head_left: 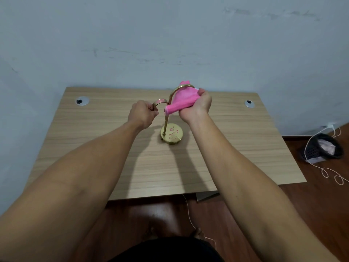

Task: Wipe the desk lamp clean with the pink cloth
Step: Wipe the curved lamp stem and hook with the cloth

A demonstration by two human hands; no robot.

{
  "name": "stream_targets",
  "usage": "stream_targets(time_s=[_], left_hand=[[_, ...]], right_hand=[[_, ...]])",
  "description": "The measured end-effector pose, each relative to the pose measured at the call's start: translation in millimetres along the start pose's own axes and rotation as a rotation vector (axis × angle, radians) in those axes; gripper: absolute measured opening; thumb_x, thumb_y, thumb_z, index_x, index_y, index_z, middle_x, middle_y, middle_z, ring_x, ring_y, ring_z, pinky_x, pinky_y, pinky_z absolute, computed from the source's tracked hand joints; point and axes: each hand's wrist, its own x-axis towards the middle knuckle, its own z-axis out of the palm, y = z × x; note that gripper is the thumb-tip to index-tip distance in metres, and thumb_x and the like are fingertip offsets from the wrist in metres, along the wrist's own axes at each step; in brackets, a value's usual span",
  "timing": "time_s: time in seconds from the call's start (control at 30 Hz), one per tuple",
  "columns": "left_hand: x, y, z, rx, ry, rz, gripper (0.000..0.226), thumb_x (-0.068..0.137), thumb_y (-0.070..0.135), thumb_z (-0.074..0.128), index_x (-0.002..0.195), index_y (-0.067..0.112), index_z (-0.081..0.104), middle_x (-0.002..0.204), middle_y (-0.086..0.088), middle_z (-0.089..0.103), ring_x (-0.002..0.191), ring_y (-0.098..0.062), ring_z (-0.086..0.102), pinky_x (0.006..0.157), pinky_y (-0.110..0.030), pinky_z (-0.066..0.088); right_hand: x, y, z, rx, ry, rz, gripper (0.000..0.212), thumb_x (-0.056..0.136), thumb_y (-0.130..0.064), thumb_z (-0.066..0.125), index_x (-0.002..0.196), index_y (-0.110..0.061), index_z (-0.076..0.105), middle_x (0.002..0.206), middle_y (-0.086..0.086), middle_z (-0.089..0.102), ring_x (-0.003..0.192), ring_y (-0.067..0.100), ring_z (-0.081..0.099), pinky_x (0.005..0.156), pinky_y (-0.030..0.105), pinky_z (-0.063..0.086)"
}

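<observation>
While both hands work at its top, the brass desk lamp [171, 133] stands upright on the wooden desk [105, 148], stem vertical, round base below and between the wrists.

The right hand [198, 104] clenches the pink cloth [182, 103], bunched around the taller arched arm just left of its knuckles. The left hand [142, 114] grips the shorter curl's end. The cloth hides part of the arch; the left fingers cover the curl's tip, so no shade or bulb can be made out.
</observation>
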Motion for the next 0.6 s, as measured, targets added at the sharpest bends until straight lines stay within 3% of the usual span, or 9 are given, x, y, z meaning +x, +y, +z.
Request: stream_targets(time_s=[0.1,0.2,0.27,0.33,0.37,0.4,0.5,0.6], left_hand=[[0,-1,1,0.030,0.021,-0.014,0.013,0.080,0.025,0.076,0.068,0.023,0.072,0.059,0.005,0.063,0.061,-0.017,0.057,0.065,-0.031,0.050],[-2,0,-1,0.037,0.026,-0.014,0.008,0.081,0.024,0.074,0.073,0.023,0.074,0.070,0.000,0.073,0.074,-0.022,0.069,0.072,-0.037,0.057],[-2,-1,-1,0.030,0.028,-0.023,0.012,0.081,0.025,0.075,0.069,0.024,0.072,0.070,-0.003,0.073,0.072,-0.022,0.070,0.073,-0.039,0.058],[-2,-2,-1,0.024,0.024,-0.037,0.013,0.081,0.027,0.075,0.069,0.023,0.071,0.070,-0.005,0.073,0.068,-0.021,0.067,0.073,-0.041,0.059],[-2,-3,-1,0.019,0.019,-0.045,0.012,0.080,0.028,0.075,0.071,0.021,0.073,0.070,-0.005,0.073,0.069,-0.022,0.068,0.073,-0.041,0.059],[-2,-3,-1,0.011,0.014,-0.052,0.012,0.078,0.030,0.075,0.072,0.019,0.074,0.071,-0.004,0.074,0.072,-0.024,0.070,0.074,-0.042,0.059],[-1,-4,-1,-0.004,-0.009,-0.057,0.015,0.074,0.035,0.072,0.074,0.020,0.075,0.071,-0.003,0.074,0.078,-0.027,0.071,0.076,-0.044,0.059],[0,-3,-2,-0.013,-0.023,-0.047,0.011,0.075,0.033,0.073,0.074,0.022,0.075,0.071,-0.003,0.074,0.078,-0.026,0.072,0.077,-0.044,0.059]], right_hand=[[-9,12,8,-0.052,-0.004,-0.002,0.027,0.094,-0.023,0.045,0.110,-0.010,0.062,0.107,0.013,0.071,0.092,0.028,0.064,0.069,0.033,0.053],[-7,39,7,-0.163,-0.138,-0.098,0.036,0.087,-0.023,0.046,0.109,-0.008,0.070,0.127,0.015,0.074,0.120,0.025,0.068,0.083,0.036,0.055],[-5,52,-1,-0.348,-0.182,-0.176,0.042,0.085,-0.026,0.048,0.110,-0.007,0.076,0.123,0.010,0.076,0.121,0.020,0.067,0.092,0.031,0.056],[-4,58,-13,-0.574,-0.160,-0.225,0.041,0.097,-0.024,0.044,0.114,-0.008,0.077,0.115,0.006,0.077,0.103,0.017,0.067,0.068,0.015,0.055],[-3,60,-17,-0.644,-0.141,-0.223,0.041,0.100,-0.022,0.041,0.114,-0.010,0.078,0.114,0.005,0.077,0.098,0.016,0.064,0.058,0.013,0.052],[3,60,-23,-0.678,-0.106,-0.221,0.040,0.101,-0.021,0.041,0.110,-0.011,0.079,0.109,0.005,0.076,0.096,0.017,0.061,0.059,0.015,0.050],[2,58,-32,-0.592,0.119,-0.209,0.028,0.095,-0.023,0.047,0.093,-0.015,0.074,0.103,0.006,0.070,0.105,0.028,0.064,0.088,0.036,0.053],[-8,55,-34,-0.394,0.258,-0.461,0.025,0.090,-0.031,0.046,0.092,-0.019,0.069,0.106,0.007,0.070,0.108,0.032,0.066,0.094,0.046,0.055]])
